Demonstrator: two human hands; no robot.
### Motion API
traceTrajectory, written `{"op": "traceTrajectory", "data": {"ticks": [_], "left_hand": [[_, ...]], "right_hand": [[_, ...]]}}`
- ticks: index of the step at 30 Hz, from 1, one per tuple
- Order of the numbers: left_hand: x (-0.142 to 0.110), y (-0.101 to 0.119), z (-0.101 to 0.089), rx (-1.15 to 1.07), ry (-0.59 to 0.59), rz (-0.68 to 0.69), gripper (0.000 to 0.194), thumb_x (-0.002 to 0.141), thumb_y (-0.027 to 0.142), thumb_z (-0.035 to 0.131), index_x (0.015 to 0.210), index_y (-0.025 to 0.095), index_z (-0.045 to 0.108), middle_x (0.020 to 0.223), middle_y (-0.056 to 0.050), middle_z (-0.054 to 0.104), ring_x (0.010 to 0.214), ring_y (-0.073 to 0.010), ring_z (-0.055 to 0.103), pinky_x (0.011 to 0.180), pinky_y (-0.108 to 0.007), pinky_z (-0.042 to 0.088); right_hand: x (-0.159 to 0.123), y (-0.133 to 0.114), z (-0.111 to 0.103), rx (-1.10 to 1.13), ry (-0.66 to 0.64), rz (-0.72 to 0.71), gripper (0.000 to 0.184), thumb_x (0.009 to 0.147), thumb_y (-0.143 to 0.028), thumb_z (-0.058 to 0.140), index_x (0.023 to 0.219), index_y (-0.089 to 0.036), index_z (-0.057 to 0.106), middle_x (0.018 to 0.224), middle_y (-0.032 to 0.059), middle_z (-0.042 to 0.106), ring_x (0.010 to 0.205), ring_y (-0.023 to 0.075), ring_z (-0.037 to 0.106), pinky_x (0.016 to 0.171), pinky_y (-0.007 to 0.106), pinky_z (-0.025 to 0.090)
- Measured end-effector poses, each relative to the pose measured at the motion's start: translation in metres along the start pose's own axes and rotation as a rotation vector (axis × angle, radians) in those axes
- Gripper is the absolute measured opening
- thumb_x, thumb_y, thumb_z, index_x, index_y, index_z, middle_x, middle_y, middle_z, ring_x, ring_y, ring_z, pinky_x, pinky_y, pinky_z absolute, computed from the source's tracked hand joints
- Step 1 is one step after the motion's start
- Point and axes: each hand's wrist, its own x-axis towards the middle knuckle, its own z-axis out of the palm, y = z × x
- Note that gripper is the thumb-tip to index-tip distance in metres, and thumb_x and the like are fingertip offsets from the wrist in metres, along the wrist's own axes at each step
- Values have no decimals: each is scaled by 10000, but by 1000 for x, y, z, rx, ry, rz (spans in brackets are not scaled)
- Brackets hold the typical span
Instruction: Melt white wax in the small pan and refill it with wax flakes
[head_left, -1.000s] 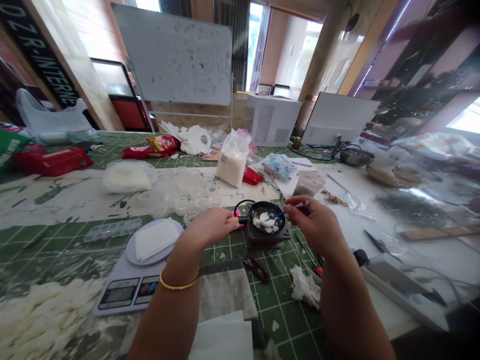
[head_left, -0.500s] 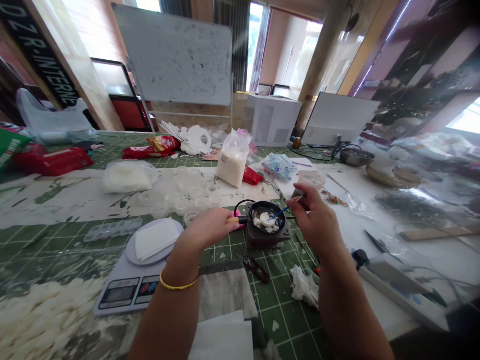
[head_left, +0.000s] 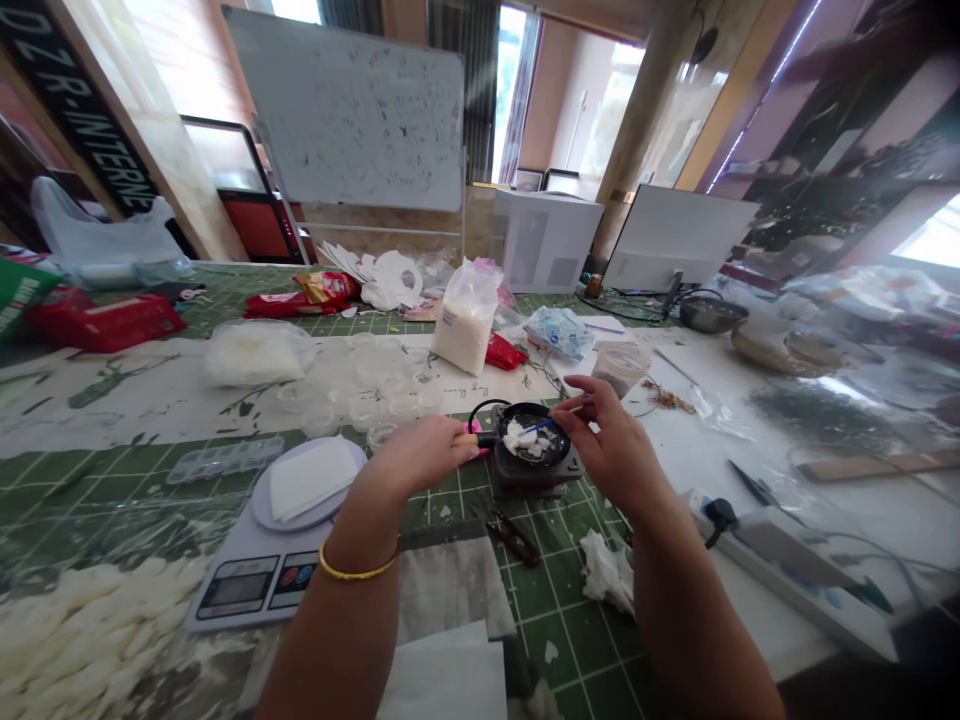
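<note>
The one camera sits on the person's head, close above the table (head_left: 555, 610), facing forward and down. It looks onto the left hand (head_left: 412, 455) and right hand (head_left: 611, 450) just below, and its wide view stretches across the table to a whiteboard (head_left: 345, 110) and window (head_left: 510, 90) far beyond

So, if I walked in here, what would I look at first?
You'd probably look first at the tiny black pan in the middle of the green cutting mat. The left hand grips its handle, while the right hand holds a thin blue tool over the white lumps inside. Then you might spot the big whiteboard at the far end and the pile of white flakes at the bottom left.
</note>
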Motion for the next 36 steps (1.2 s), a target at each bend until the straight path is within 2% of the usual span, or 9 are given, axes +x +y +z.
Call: {"op": "traceTrajectory", "data": {"ticks": [2, 5, 8, 16, 23, 36], "left_hand": [[0, 0, 0, 6, 0, -2, 365, 805, 498, 370, 701, 197, 546, 735, -40, 604, 633, -168, 516, 520, -264, 308], [1, 0, 1, 12, 11, 8, 359, 807, 487, 372, 699, 192, 547, 731, -42, 600, 635, -168, 520, 521, -260, 311], [1, 0, 1, 5, 12, 7, 349, 807, 480, 375, 707, 194, 549, 745, -44, 603, 638, -168, 520, 516, -260, 307], [1, -1, 2, -17, 6, 10, 367, 806, 499, 364, 674, 196, 525, 714, -40, 596, 606, -164, 505, 495, -262, 288], [1, -1, 2, -6, 11, 10, 355, 801, 492, 375, 683, 195, 530, 737, -40, 603, 617, -165, 515, 498, -267, 289], [1, 0, 2, -16, 14, 0, 368, 793, 518, 370, 689, 204, 533, 745, -37, 601, 631, -174, 512, 513, -271, 292]], "right_hand": [[0, -1, 1, 24, -4, -5, 317, 833, -324, 483, 1131, -216, 466, 893, 37, 662, 798, 164, 618, 715, 286, 449], [0, -4, 3, -26, -10, -29, 199, 819, -358, 507, 946, -217, 566, 813, 20, 654, 740, 152, 601, 683, 262, 432], [1, -4, 3, -95, -37, -70, 180, 822, -366, 503, 817, -216, 602, 733, 2, 635, 685, 135, 574, 642, 237, 403], [-2, -3, -3, -206, -16, -29, 226, 853, -374, 448, 829, -208, 600, 678, 2, 627, 608, 130, 546, 576, 232, 371], [0, -3, -6, -291, 5, -32, 213, 851, -336, 444, 803, -200, 602, 711, 26, 639, 660, 159, 557, 608, 257, 375], [-2, -2, -11, -299, -49, -89, 217, 862, -338, 443, 808, -211, 610, 746, 23, 655, 701, 166, 568, 657, 267, 382]]}}
